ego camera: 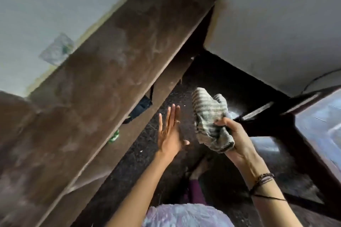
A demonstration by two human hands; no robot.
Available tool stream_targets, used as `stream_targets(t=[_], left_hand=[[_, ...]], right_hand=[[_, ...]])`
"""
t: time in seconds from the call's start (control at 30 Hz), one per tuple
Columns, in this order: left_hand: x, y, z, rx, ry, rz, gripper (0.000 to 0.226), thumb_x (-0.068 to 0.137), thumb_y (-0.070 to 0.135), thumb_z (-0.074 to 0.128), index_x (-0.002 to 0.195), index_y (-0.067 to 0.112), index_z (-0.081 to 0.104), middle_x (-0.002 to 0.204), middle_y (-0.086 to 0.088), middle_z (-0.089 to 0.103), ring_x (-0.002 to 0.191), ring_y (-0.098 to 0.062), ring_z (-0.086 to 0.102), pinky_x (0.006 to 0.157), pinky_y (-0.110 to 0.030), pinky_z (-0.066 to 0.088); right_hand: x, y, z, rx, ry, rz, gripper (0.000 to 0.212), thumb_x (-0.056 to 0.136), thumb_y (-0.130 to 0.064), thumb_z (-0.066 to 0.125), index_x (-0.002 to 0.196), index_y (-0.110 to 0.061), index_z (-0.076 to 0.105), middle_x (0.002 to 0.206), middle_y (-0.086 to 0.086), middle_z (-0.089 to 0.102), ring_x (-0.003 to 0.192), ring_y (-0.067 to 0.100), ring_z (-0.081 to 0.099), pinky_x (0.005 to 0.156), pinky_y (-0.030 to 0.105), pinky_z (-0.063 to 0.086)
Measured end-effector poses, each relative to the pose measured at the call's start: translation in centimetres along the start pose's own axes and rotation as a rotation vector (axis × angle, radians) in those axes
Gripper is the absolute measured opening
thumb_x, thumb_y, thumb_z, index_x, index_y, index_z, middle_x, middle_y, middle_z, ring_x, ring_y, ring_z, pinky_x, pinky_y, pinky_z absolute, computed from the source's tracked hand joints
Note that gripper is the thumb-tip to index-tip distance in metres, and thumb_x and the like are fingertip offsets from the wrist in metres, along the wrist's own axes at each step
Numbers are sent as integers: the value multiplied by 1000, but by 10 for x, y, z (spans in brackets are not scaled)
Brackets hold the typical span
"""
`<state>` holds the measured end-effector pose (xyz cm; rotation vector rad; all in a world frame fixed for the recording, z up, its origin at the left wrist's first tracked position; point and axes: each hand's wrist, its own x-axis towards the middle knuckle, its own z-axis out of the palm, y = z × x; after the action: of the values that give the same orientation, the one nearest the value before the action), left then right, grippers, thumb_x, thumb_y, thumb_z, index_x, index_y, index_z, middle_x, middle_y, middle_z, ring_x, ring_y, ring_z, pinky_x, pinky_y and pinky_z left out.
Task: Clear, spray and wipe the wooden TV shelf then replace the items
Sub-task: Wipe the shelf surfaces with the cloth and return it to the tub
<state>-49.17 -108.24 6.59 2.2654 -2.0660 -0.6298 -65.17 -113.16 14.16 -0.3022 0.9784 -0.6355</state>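
Note:
The wooden TV shelf point(103, 72) runs diagonally from lower left to the top middle, its brown top bare and streaked with pale smears. My right hand point(234, 134) grips a bunched grey striped cloth point(210, 120) in the air over the dark floor, to the right of the shelf. My left hand point(170, 132) is held flat with straight fingers, palm turned toward the cloth, a short gap away from it and touching nothing.
A lower shelf board point(147, 116) holds a dark object point(140, 108) and something green point(114, 136). A dark-framed glass table point(295, 116) stands at the right. Dark speckled floor point(156, 167) lies between. A paper piece point(57, 49) is on the wall.

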Motion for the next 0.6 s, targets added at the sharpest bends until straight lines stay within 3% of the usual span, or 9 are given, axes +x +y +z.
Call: stream_targets(t=[0.1,0.13,0.2,0.27,0.33,0.4,0.5,0.6], left_hand=[[-77,-87,-8,-33,57,-209,134,32,63,79,137,-4,30,140,-23,40,128,-36,41,112,-45,3],[-102,-111,-9,-64,75,-283,136,35,61,81,141,-2,23,145,-21,31,133,-34,31,114,-46,4],[-156,-163,1,-81,209,-413,130,58,55,77,143,7,-8,151,-10,-9,139,-24,-7,113,-40,-9],[-209,-206,5,-186,272,-550,120,72,52,69,135,14,-26,144,0,-30,134,-15,-25,109,-32,-18],[-264,-245,15,-226,333,-698,119,72,53,68,136,15,-25,144,1,-30,135,-14,-24,109,-30,-17],[-318,-279,27,-254,431,-811,119,70,55,70,138,14,-18,146,0,-24,136,-16,-20,109,-31,-16],[-383,-312,44,-279,466,-972,114,73,59,63,136,16,-23,144,0,-28,133,-16,-25,108,-33,-17],[-459,-341,63,-349,482,-1124,110,78,59,58,136,15,-24,144,-2,-29,134,-17,-25,108,-34,-15]], right_hand=[[5,68,80,-65,-191,52,46,79,6,25,108,-7,59,84,13,70,67,24,67,59,32,57],[8,94,102,-84,-245,83,50,77,7,24,112,-8,58,87,12,71,70,23,68,62,34,58],[12,149,142,-116,-355,183,58,71,6,28,121,-6,54,99,15,69,81,27,68,71,39,58],[17,204,175,-177,-397,299,62,58,0,45,120,1,55,104,20,65,86,32,67,75,43,57],[12,263,210,-274,-412,413,83,35,-6,65,117,4,56,107,23,62,90,34,65,84,47,52],[4,316,241,-290,-461,549,91,24,-3,68,114,5,58,106,25,62,90,36,65,86,49,50],[-11,378,273,-277,-534,726,71,35,-1,61,106,3,66,107,23,65,94,35,65,88,49,49],[-23,452,304,-277,-522,839,73,42,3,55,114,-3,64,109,18,66,96,32,64,93,45,46]])
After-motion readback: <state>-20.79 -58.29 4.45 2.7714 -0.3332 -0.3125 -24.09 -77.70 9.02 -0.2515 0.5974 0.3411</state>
